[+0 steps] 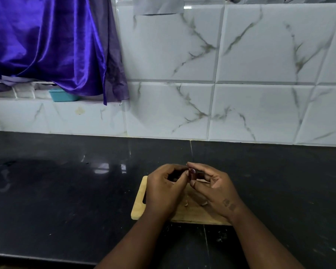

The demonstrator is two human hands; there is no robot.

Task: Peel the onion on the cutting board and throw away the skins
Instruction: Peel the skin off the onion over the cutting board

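A: We log both hands together over the far half of the cutting board (139, 205). The left hand (163, 191) is curled, fingers closed around something dark. The right hand (215, 189) comes in from the other side, thumb and fingertips meeting the left's.

B: The onion (192, 171)? We see only a small purplish patch between the fingertips. Most of it is hidden inside the left palm.

A: Agreed. We put it off the board, held just above it, cupped in the left hand. Whether the right is pinching skin or only touching the bulb, we cannot tell.

B: Step in hand, then?

A: We judge it as peeling, well under way. A few pale scraps (186, 204) lie on the board below the wrists; they look like shed skin, though they are small and blurred.

B: And the discarding?

A: Not begun, by our reading. No bin shows anywhere on the dark counter (66, 191), so we cannot say where the skins go.

B: What does the next move ask for?

A: A fingernail grip on a loose edge, a pull away from the bulb while the left hand keeps it from turning, then letting the strip drop on the board with the rest. Afterwards, gather all the scraps.
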